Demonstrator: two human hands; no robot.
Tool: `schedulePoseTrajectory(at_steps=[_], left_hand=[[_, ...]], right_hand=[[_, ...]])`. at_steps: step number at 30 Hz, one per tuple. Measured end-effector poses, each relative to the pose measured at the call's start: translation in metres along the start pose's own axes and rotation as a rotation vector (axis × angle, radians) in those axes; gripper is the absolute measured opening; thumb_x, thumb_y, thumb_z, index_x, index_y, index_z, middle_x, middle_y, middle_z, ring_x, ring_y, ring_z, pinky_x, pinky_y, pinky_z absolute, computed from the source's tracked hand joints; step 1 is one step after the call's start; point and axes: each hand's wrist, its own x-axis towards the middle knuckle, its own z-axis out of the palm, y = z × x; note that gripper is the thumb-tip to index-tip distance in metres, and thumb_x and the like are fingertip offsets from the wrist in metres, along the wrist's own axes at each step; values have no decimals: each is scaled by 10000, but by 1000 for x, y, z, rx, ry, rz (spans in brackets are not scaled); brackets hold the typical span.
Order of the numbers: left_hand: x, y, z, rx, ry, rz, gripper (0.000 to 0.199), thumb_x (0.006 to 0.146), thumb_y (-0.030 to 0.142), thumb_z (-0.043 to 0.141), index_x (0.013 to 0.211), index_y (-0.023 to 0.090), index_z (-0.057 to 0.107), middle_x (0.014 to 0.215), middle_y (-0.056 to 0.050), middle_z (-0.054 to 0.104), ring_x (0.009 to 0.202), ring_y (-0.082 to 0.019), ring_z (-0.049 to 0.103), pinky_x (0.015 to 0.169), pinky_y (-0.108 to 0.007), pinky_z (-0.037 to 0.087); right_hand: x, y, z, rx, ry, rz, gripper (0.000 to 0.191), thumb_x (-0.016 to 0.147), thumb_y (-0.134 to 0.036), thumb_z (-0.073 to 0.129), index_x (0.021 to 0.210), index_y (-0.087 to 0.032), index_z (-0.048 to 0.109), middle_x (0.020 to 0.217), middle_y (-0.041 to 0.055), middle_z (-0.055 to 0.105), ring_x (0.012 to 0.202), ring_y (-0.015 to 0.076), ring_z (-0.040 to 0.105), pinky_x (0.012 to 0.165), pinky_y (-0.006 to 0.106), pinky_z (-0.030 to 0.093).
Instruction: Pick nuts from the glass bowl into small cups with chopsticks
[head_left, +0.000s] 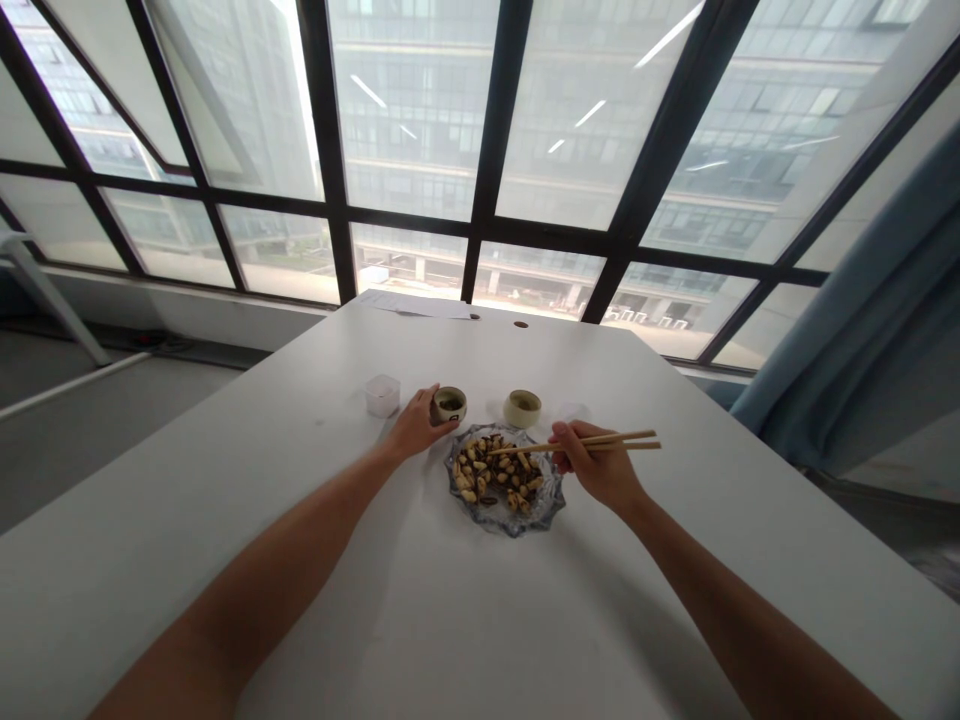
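Observation:
My left hand (418, 424) is wrapped round the left side of a small cup (452, 404) with something dark inside. A second small pale cup (523, 408) stands to its right, untouched. Between my hands lies a scalloped glass plate (514, 525) holding peanuts in shells (471, 470) and dark seeds. My right hand (592, 462) grips a pair of wooden chopsticks (621, 440), whose tips point left and rest over the nuts near the plate's middle. Whether the tips pinch a seed is too small to tell.
A clear square container (382, 396) stands left of my left hand. Sheets of paper (420, 304) and two small brown round things lie at the far edge of the white table (315, 560). Behind are windows; a blue curtain (847, 320) hangs at right.

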Motion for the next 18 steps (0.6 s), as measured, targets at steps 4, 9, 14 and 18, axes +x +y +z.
schedulePoseTrajectory(at_steps=[4, 9, 14, 18], left_hand=[[0, 1, -1, 4, 2, -2, 803, 755, 471, 713, 1424, 148, 408, 1366, -157, 539, 1282, -284, 532, 1090, -398, 427], [0, 1, 0, -4, 7, -12, 799, 756, 472, 710, 1424, 150, 414, 1367, -160, 546, 1269, -286, 544, 1086, -407, 432], [0, 0, 1, -14, 6, -33, 802, 768, 490, 696, 1426, 133, 409, 1391, -180, 539, 1281, -297, 538, 1082, -425, 437], [0, 1, 0, -11, 10, -30, 791, 786, 513, 674, 1422, 122, 411, 1407, -192, 531, 1287, -305, 534, 1091, -440, 427]], right_hand=[[0, -5, -1, 82, 82, 31, 534, 811, -675, 622, 647, -170, 673, 462, 20, 604, 362, 118, 539, 348, 216, 437], [7, 7, -7, 290, 257, 159, 590, 722, -729, 669, 600, -153, 640, 401, 12, 557, 293, 96, 469, 281, 196, 356], [14, 32, -17, 607, 385, 386, 537, 670, -640, 782, 562, -152, 585, 392, -16, 514, 317, 74, 449, 267, 159, 327], [9, 47, -23, 744, 464, 512, 465, 800, -532, 735, 589, -158, 556, 408, -30, 505, 320, 57, 426, 279, 141, 329]])
